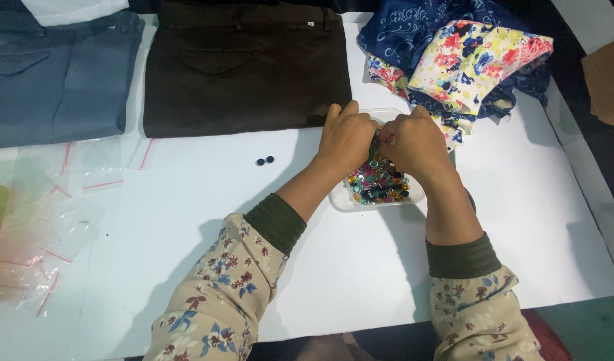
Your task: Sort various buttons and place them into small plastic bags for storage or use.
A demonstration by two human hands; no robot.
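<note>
My left hand (346, 137) and my right hand (417, 140) meet above a clear plastic tub (344, 198) filled with several small coloured buttons (379, 185). Both hands pinch something small and dark between their fingertips; what it is cannot be made out. Two dark buttons (265, 160) lie loose on the white table (186, 220), left of my left hand. I wear floral sleeves with dark green cuffs.
Folded dark brown trousers (247, 63) and folded grey-blue trousers (53, 73) lie at the back. A pile of blue and floral fabric (464, 57) sits at the back right. Clear plastic bags with red strips (46, 220) cover the left side.
</note>
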